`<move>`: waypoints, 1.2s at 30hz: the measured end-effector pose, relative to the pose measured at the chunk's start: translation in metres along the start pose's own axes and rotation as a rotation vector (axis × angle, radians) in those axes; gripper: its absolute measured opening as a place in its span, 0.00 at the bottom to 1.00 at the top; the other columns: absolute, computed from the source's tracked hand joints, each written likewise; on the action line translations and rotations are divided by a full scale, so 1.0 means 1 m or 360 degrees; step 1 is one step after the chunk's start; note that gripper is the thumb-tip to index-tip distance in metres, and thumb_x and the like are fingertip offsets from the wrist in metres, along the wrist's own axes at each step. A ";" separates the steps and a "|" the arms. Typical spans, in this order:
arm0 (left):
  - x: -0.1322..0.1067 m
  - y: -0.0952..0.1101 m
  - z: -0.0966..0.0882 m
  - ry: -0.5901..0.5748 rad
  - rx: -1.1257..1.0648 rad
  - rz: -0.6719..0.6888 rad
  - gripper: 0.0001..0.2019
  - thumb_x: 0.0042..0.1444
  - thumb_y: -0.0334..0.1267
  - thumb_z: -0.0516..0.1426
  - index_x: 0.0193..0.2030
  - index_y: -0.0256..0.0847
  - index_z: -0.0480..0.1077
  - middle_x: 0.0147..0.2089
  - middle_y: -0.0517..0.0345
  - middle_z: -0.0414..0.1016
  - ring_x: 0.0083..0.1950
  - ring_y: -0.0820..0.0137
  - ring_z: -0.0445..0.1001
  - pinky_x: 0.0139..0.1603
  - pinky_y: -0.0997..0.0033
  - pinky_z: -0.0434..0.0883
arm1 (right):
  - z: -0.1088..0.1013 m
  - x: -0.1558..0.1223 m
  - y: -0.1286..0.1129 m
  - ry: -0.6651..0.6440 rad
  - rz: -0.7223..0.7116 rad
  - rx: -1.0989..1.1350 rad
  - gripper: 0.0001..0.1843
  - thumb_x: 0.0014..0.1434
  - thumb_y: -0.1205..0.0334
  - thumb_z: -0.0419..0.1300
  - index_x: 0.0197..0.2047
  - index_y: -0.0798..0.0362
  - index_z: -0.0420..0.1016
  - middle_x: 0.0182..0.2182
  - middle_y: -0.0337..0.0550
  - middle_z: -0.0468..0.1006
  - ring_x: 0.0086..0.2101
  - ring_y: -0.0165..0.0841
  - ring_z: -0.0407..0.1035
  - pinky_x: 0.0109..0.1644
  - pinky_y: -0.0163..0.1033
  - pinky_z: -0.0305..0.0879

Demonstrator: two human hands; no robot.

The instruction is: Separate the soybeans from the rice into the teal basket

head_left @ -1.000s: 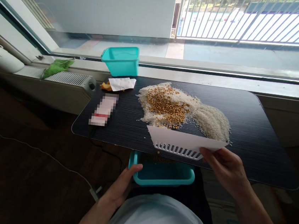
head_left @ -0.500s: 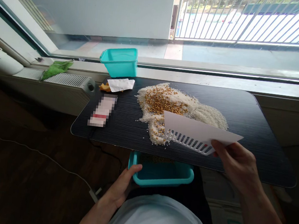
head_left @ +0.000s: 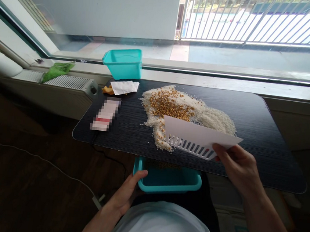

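Observation:
My right hand (head_left: 237,165) pinches the right end of a white slotted card (head_left: 197,131), its row of slots along the lower edge. The card is held over the near side of a heap of white rice (head_left: 218,119); whether it touches the grains I cannot tell. Yellow-brown beans, likely soybeans (head_left: 170,104), lie on top of the rice. Below the table's front edge, my left hand (head_left: 129,189) grips the left rim of a teal plastic bin (head_left: 169,189), thumb over the rim. Some beans show dimly at the bin's far side.
A second teal bin (head_left: 124,64) stands at the back left of the dark table (head_left: 274,143). Near it are a white paper (head_left: 124,87) and a blurred pinkish-white item (head_left: 105,114). A radiator (head_left: 72,85) with a green cloth (head_left: 57,72) stands left; a white cable (head_left: 55,163) crosses the floor.
My right hand has moved slightly left with the slotted card, which now covers a bit more of the near strip of rice. My left hand stays on the bin.

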State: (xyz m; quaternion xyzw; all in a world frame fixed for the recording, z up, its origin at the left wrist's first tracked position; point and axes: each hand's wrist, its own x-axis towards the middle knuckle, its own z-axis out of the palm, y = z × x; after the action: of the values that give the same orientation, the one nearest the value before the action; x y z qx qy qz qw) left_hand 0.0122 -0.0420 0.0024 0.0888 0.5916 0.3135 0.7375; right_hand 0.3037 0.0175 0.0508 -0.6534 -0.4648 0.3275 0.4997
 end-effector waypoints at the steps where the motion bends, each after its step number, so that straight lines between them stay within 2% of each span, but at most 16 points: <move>1: 0.000 0.000 -0.001 -0.0001 0.0010 0.0007 0.17 0.51 0.48 0.66 0.42 0.38 0.76 0.44 0.47 0.86 0.51 0.52 0.82 0.51 0.59 0.76 | 0.003 0.003 -0.002 -0.0021 -0.0008 0.0004 0.20 0.45 0.42 0.74 0.28 0.51 0.82 0.20 0.39 0.77 0.21 0.31 0.67 0.22 0.35 0.66; 5: 0.000 -0.001 -0.002 0.0009 0.0049 0.0020 0.19 0.50 0.48 0.66 0.43 0.38 0.76 0.45 0.46 0.85 0.54 0.51 0.80 0.52 0.58 0.75 | 0.011 0.009 -0.009 -0.0138 -0.0049 0.0026 0.19 0.48 0.43 0.74 0.29 0.50 0.81 0.21 0.37 0.77 0.21 0.31 0.68 0.24 0.35 0.68; 9: -0.002 0.000 0.000 0.0006 0.0035 0.0000 0.17 0.51 0.47 0.66 0.42 0.38 0.76 0.44 0.45 0.85 0.53 0.51 0.80 0.52 0.58 0.75 | 0.010 0.006 -0.009 -0.0252 -0.0041 0.0007 0.17 0.50 0.45 0.73 0.31 0.50 0.82 0.22 0.37 0.78 0.24 0.33 0.71 0.28 0.36 0.72; 14: -0.002 0.000 -0.002 -0.0009 0.0049 0.0023 0.19 0.52 0.48 0.66 0.45 0.38 0.76 0.46 0.45 0.85 0.54 0.51 0.80 0.51 0.59 0.75 | 0.005 0.003 -0.007 -0.0216 -0.0032 0.0007 0.19 0.51 0.43 0.73 0.35 0.50 0.84 0.27 0.41 0.82 0.25 0.35 0.73 0.29 0.37 0.74; 22: -0.001 -0.002 -0.002 -0.0032 -0.0006 0.0024 0.21 0.50 0.47 0.67 0.47 0.37 0.76 0.47 0.45 0.85 0.54 0.50 0.80 0.52 0.58 0.75 | 0.011 0.003 -0.016 -0.0283 -0.0058 -0.0017 0.20 0.50 0.41 0.72 0.33 0.50 0.83 0.23 0.39 0.79 0.25 0.35 0.74 0.29 0.37 0.73; 28: -0.004 -0.001 -0.001 -0.0044 0.0004 0.0032 0.20 0.54 0.45 0.65 0.51 0.37 0.76 0.50 0.45 0.85 0.55 0.51 0.80 0.52 0.57 0.76 | 0.004 0.002 -0.012 -0.0113 -0.0077 -0.0056 0.20 0.47 0.40 0.73 0.30 0.49 0.83 0.22 0.39 0.79 0.22 0.33 0.70 0.24 0.36 0.69; 33: -0.003 0.000 0.000 -0.0029 -0.0004 0.0005 0.17 0.54 0.45 0.65 0.46 0.37 0.77 0.47 0.44 0.85 0.54 0.50 0.81 0.52 0.57 0.77 | -0.005 -0.008 -0.011 0.0071 0.0012 -0.0084 0.16 0.50 0.44 0.72 0.32 0.47 0.85 0.25 0.39 0.81 0.25 0.35 0.72 0.29 0.39 0.72; 36: -0.003 0.000 0.001 -0.0030 0.0003 0.0007 0.16 0.55 0.44 0.64 0.46 0.37 0.77 0.48 0.44 0.85 0.54 0.50 0.81 0.52 0.58 0.77 | -0.011 -0.014 -0.012 0.0036 0.0037 -0.0077 0.13 0.49 0.47 0.73 0.31 0.47 0.85 0.24 0.38 0.81 0.24 0.35 0.71 0.28 0.39 0.72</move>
State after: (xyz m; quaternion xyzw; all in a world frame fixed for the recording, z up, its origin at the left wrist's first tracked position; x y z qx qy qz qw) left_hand 0.0124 -0.0435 0.0056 0.0939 0.5848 0.3137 0.7422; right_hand 0.3049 0.0020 0.0649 -0.6742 -0.4594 0.3146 0.4852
